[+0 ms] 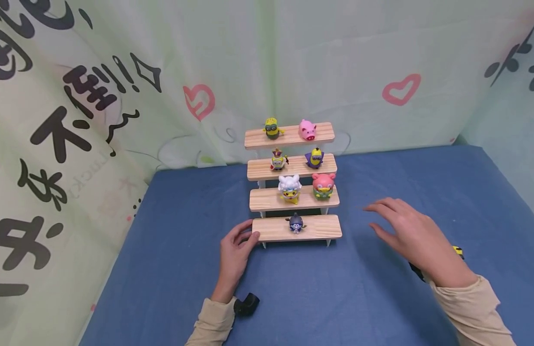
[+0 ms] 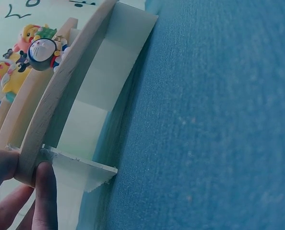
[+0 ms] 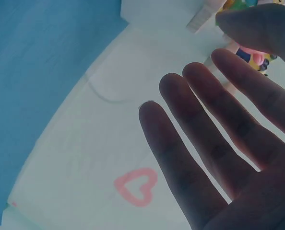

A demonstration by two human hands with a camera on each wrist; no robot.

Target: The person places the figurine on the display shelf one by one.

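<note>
A stepped display stand with several light wooden shelves on white supports stands at the middle back. My left hand (image 1: 235, 251) pinches the left end of its lowest shelf (image 1: 271, 229); the left wrist view has thumb and fingers on either side of the board's end. On that shelf sits a small dark-hooded figurine (image 1: 296, 224). Above it are a white-hooded yellow figurine (image 1: 289, 189) and a red-hooded one (image 1: 323, 186). My right hand (image 1: 407, 233) hovers to the right of the stand, holding nothing, its fingers spread apart in the right wrist view.
Higher shelves carry a crowned figurine (image 1: 277, 160), a purple-caped figurine (image 1: 314, 158), a yellow goggled figurine (image 1: 272, 129) and a pink pig (image 1: 308, 130). A yellow object (image 1: 458, 252) shows partly behind my right forearm. Blue cloth (image 1: 185, 216) covers the table; a printed curtain (image 1: 336, 57) hangs behind.
</note>
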